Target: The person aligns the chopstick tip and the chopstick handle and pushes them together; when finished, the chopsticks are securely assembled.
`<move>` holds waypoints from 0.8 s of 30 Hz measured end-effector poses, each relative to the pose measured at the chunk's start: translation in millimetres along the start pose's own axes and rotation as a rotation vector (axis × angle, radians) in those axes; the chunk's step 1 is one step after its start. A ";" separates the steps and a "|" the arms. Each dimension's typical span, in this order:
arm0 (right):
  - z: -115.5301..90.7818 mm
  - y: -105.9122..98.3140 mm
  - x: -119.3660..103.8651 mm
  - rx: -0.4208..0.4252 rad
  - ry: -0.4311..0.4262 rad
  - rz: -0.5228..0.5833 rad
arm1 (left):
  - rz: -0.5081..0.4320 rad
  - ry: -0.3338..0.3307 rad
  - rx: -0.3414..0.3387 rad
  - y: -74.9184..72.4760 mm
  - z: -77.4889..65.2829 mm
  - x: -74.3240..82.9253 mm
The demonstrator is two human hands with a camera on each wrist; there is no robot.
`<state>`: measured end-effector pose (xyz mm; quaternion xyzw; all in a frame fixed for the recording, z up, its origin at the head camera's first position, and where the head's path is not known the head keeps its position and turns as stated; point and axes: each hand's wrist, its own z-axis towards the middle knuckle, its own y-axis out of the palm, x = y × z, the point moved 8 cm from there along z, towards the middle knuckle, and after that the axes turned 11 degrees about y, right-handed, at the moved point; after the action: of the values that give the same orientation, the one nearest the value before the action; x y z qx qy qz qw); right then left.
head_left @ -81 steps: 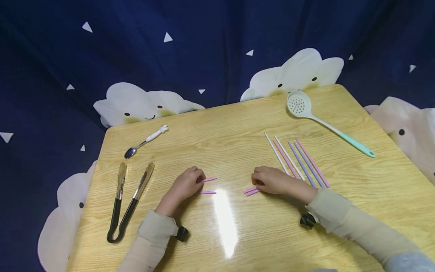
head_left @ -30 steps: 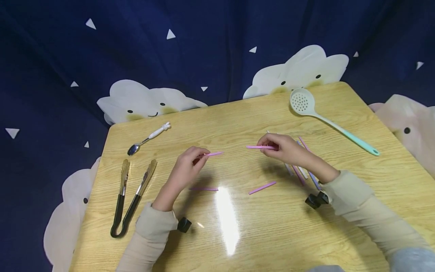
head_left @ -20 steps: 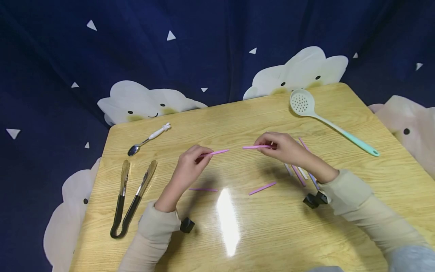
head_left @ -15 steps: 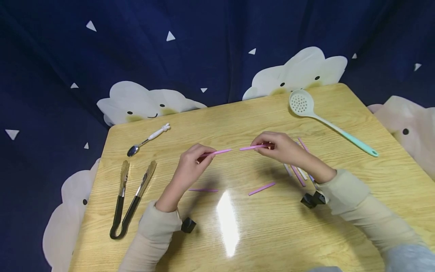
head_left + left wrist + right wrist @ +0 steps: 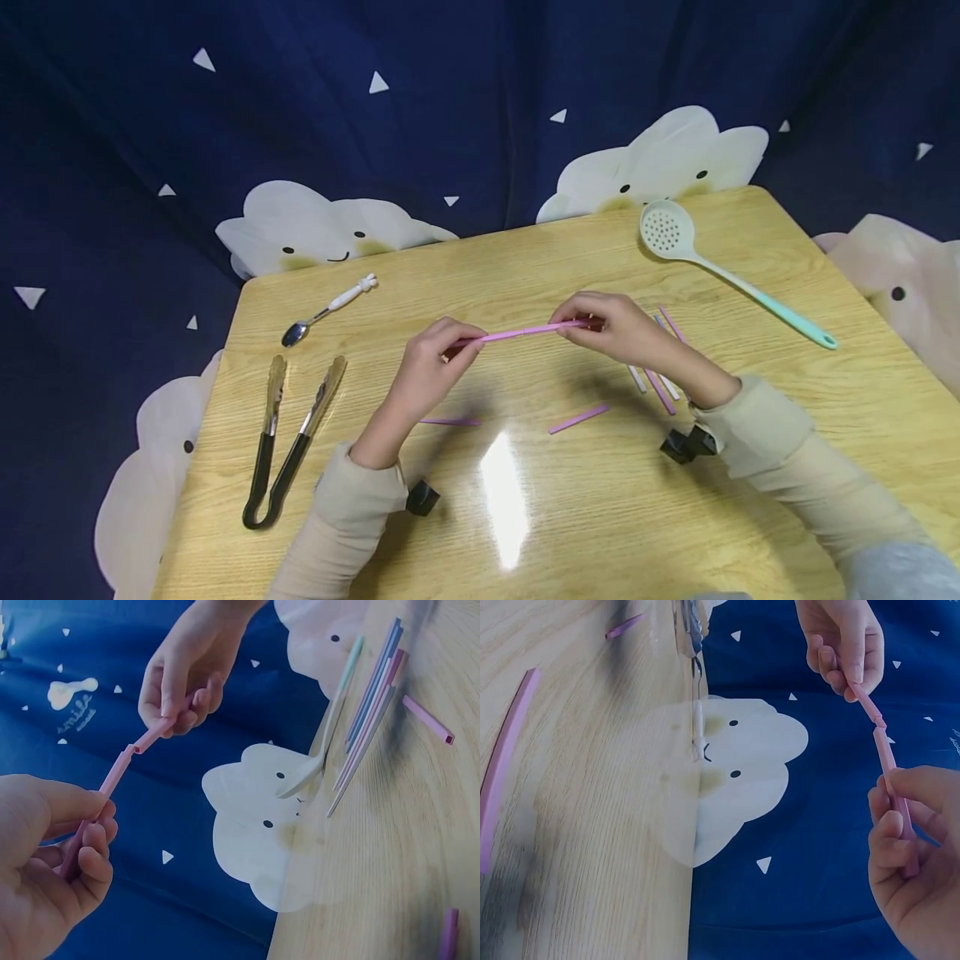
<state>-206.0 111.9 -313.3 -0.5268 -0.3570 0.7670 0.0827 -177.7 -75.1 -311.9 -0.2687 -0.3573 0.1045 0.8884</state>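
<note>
Above the table my left hand (image 5: 427, 371) pinches a slim pink stick (image 5: 501, 337) with a narrowed tip. Across from it, my right hand (image 5: 615, 329) holds another pink stick (image 5: 154, 735) between thumb and fingers. The facing ends meet midway between the hands; in both wrist views they sit slightly out of line. Whether one end is inside the other I cannot tell. Below the hands, two short pink sticks lie on the tabletop, a left one (image 5: 453, 422) and a right one (image 5: 579, 419); the right one shows a hollow end in the left wrist view.
Longer white, pink and blue sticks (image 5: 373, 697) lie side by side under my right forearm, partly hidden. Behind them is a skimmer (image 5: 667, 229) with a mint handle. A spoon (image 5: 295, 333) and black-handled tongs (image 5: 258, 467) lie at left. A cloud-patterned curtain (image 5: 480, 100) hangs behind the table.
Both hands lifted a pink stick each from the table, leaving two lying there. The hands then drew together, and the gap between the stick ends closed.
</note>
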 end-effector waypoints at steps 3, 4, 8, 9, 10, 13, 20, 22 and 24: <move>0.0 0.0 -0.1 -0.005 0.009 0.018 | -0.016 -0.020 0.003 0.1 -1.0 -2.7; 0.1 0.0 0.2 -0.007 0.013 0.022 | -0.022 -0.027 0.004 0.2 -1.3 -3.7; 0.4 0.3 1.9 -0.018 0.035 0.036 | -0.046 -0.049 0.005 0.2 -2.0 -5.9; 0.2 0.4 1.8 -0.021 0.038 0.038 | -0.048 -0.052 0.005 0.2 -1.9 -6.2; 0.0 0.4 1.7 -0.024 0.041 0.042 | -0.049 -0.054 0.004 0.1 -1.9 -6.3; -0.3 0.6 1.9 -0.030 0.051 0.050 | -0.045 -0.059 0.000 0.0 -1.8 -6.4; -1.3 1.2 -5.8 0.002 -0.011 0.020 | 0.031 0.030 -0.002 -0.8 -0.3 2.6; -2.1 1.3 -9.0 0.021 -0.035 0.009 | 0.039 0.057 0.008 -1.3 0.3 6.0; -2.9 1.4 -11.7 0.041 -0.056 0.000 | 0.032 0.066 0.022 -1.5 0.4 7.5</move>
<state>-198.0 106.3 -306.0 -0.5032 -0.3431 0.7887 0.0833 -172.5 -73.3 -306.6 -0.2680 -0.3224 0.1136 0.9007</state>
